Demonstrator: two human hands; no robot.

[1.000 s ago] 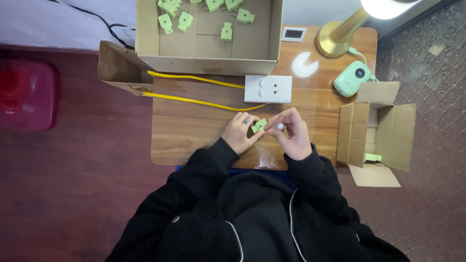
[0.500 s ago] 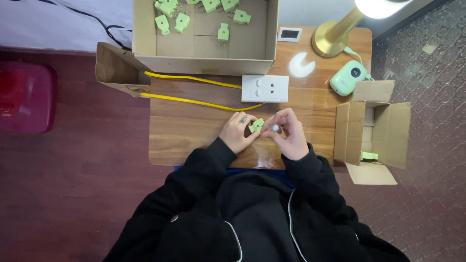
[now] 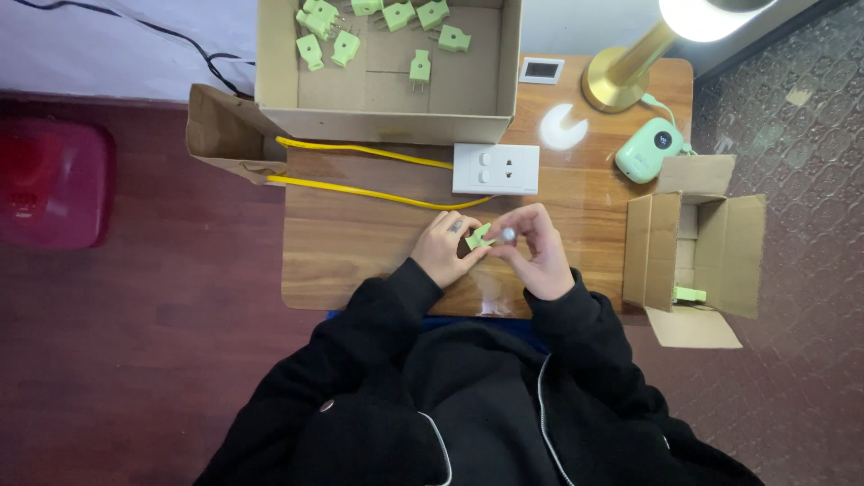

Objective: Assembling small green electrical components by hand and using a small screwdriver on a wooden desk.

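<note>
A small green plug (image 3: 478, 237) sits between my two hands, just above the near edge of the wooden desk (image 3: 360, 243). My left hand (image 3: 447, 249) has its grip closed on the plug from the left, fingers pinched around it. My right hand (image 3: 537, 252) is curled beside it, its grip closed on a small silvery-tipped tool (image 3: 508, 235) whose end meets the plug. Just beyond my hands lies a white socket block (image 3: 496, 168) with yellow cables (image 3: 360, 192) running off to the left. Farther back stands a big cardboard box (image 3: 387, 112) holding more green plugs (image 3: 420, 67). To my right, a smaller open carton (image 3: 697, 243) and a mint-green device (image 3: 650, 149).
</note>
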